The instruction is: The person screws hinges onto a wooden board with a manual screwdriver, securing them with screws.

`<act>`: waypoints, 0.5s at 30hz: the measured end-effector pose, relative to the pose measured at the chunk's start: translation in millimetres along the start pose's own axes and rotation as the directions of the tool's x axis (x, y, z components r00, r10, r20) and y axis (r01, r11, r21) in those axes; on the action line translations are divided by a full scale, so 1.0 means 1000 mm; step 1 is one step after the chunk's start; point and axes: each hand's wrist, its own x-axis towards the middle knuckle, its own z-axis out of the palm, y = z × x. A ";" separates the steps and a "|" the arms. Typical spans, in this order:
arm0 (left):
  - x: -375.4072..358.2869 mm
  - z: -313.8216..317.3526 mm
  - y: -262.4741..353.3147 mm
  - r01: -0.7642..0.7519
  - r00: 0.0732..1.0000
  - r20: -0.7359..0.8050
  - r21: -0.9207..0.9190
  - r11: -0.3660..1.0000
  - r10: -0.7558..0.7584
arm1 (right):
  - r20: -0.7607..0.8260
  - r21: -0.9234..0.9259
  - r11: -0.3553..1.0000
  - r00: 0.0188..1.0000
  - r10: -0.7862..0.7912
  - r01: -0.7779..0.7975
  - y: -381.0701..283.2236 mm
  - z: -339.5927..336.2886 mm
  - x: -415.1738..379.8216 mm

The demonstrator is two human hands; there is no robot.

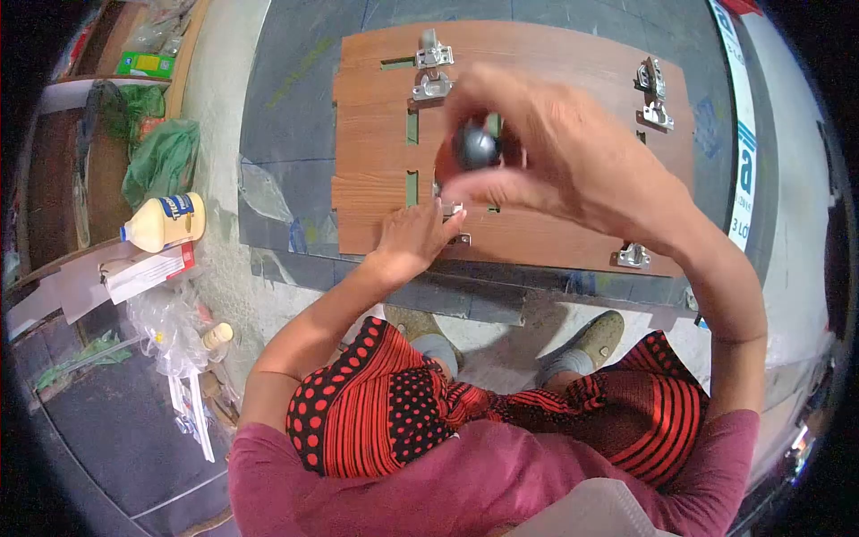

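Observation:
A brown wood-grain board (564,67) with slots cut in it lies flat before me. My right hand (577,143), slightly blurred, is curled round a screwdriver (476,148); only its black rounded handle end shows, pointing up at me, and its tip is hidden. Below it, my left hand (407,243) rests at the board's near edge, its fingers closed on a metal cabinet hinge (453,209). More hinges sit on the board: one pair (433,67) at the far left, another hinge (656,94) at the far right, and one (633,257) at the near right corner.
The board lies on a dark grey sheet (295,116) on the floor. At left stand a cream bottle (165,224), a green plastic bag (165,161) and clear plastic wrapping (174,327). A white printed strip (741,152) runs along the right. My feet are at the near edge.

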 end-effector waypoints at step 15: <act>-0.005 -0.004 0.002 -0.042 0.999 0.024 0.144 0.989 0.039 | -0.095 0.145 0.971 0.975 0.202 -0.187 -0.008 0.002 -0.001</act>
